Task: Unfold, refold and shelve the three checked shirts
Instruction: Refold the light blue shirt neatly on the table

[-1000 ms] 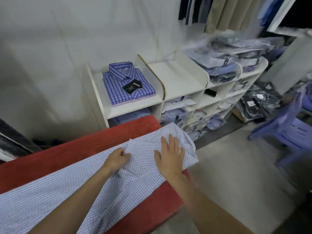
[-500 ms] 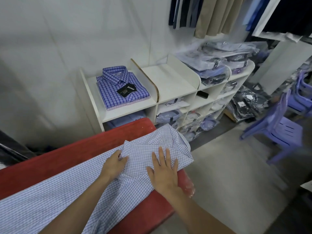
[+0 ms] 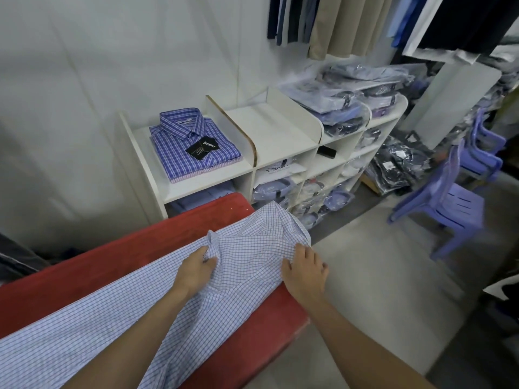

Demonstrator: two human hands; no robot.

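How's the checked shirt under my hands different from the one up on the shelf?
The light checked shirt lies spread out along the red table; the dark blue checked shirt sits folded on the white shelf. The light one has fine checks on pale cloth, the shelved one bolder, darker checks. Only the shelved shirt shows a black tag. Both are collared.

The white packet [image 3: 281, 172] in the shelf cubby, well beyond the fingertips, reads "T-Shirt" only in part, while the black hang tag [image 3: 202, 147] on the folded blue checked shirt [image 3: 193, 144] carries white lettering too blurred to read.
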